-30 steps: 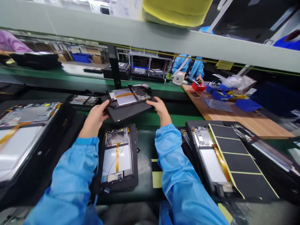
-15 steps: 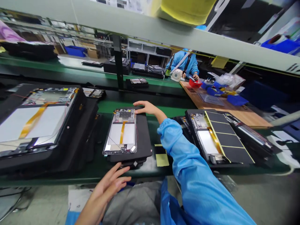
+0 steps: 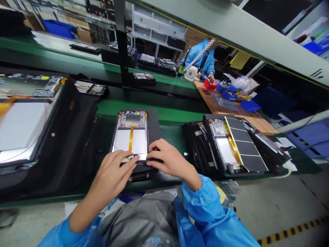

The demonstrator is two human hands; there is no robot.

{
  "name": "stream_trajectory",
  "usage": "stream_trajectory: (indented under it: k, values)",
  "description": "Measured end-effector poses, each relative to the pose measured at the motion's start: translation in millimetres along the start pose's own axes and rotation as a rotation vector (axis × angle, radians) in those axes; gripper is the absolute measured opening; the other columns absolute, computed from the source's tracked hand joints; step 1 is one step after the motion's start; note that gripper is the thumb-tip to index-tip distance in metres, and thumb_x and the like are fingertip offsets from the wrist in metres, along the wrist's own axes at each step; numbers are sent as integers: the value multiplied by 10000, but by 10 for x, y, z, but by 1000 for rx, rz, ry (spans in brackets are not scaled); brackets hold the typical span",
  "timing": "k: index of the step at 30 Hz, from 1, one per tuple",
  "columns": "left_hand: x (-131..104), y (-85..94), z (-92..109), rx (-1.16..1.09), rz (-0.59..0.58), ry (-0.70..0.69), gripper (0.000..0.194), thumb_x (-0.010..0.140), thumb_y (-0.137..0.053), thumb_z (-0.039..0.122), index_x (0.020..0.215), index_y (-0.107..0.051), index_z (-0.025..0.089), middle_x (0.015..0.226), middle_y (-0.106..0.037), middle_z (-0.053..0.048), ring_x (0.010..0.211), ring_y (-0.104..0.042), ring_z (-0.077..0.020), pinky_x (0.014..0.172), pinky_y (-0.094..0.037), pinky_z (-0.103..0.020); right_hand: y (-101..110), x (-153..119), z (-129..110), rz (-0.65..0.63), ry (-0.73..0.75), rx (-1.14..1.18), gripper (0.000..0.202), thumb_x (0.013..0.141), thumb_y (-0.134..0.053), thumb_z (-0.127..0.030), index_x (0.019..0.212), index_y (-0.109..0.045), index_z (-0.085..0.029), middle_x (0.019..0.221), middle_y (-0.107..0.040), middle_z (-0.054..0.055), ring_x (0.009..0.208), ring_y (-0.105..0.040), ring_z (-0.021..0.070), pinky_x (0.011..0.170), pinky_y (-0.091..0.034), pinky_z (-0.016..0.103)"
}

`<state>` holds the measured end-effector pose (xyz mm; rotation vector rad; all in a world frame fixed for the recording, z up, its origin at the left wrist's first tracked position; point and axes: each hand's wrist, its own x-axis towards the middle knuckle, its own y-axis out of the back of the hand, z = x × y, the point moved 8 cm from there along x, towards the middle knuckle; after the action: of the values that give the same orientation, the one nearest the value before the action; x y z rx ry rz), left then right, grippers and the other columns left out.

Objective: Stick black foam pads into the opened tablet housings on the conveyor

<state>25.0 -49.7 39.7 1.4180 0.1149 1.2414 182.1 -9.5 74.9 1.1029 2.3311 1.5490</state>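
Note:
An opened tablet (image 3: 140, 139) lies face down on a black foam pad (image 3: 153, 127), its circuit board, white battery and orange flat cable exposed. My left hand (image 3: 114, 171) reaches over its lower edge, with the fingers stretched out and their tips resting on the bottom strip. At the lower right corner, my right hand (image 3: 171, 159) curls in, its thumb and fingertips close together against the edge. Whatever lies between those right fingertips is too small to make out.
On the left stands a stack of black pads with a larger opened tablet (image 3: 23, 127). To the right are more opened tablets and a sheet of black pieces (image 3: 245, 142) with yellow borders. Across the bench, a person in blue (image 3: 205, 63) works beside a wooden board (image 3: 226, 111).
My right hand has come down from the tablet's top right corner to its lower right corner. My left hand has moved up from the bench edge onto the tablet's lower end.

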Motion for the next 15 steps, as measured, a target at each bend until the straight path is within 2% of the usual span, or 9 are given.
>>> stream_trajectory:
  k: [2,5,7,11,13,15]
  values:
    - [43,-7,-56,-42,-13,2,252,1013,-571,208,1239,-679,216,1171,-660,-99,1089,-592,-259,959,-450,-401,59,-1,59,81,-51,94,79,983,-693,-261,986,-749,-205,1031,-693,81,983,-627,219,884,-534,355]
    - [118,-24,-73,-118,-40,18,188,1017,-574,270,1145,-707,231,1122,-678,-67,1063,-603,-234,943,-445,-370,123,-69,218,220,-253,278,103,989,-685,-273,956,-763,-215,937,-718,50,904,-671,195,817,-542,326]
    - [186,-34,-78,-155,-43,70,167,1016,-560,297,1089,-693,227,1080,-679,-57,1020,-606,-224,913,-446,-362,93,-124,258,241,-360,347,138,995,-664,-266,946,-782,-215,914,-742,48,872,-696,191,779,-542,316]
    - [293,-62,-96,-194,-39,174,137,1004,-499,263,1018,-624,207,1034,-656,-55,995,-598,-232,870,-437,-368,33,-162,198,259,-426,371,136,979,-664,-228,943,-795,-224,920,-773,44,843,-713,185,720,-532,292]
    - [306,-71,-97,-189,-36,171,157,993,-474,217,1014,-630,214,1048,-642,-56,1005,-590,-234,864,-429,-371,30,-168,180,293,-446,345,129,976,-669,-232,949,-796,-232,894,-778,36,811,-712,183,671,-518,280]
    - [292,-79,-97,-190,-37,138,203,976,-465,177,989,-661,226,1068,-634,-56,1011,-586,-233,865,-424,-375,48,-167,160,328,-443,267,137,987,-657,-245,963,-792,-239,884,-783,35,801,-712,188,689,-521,292]
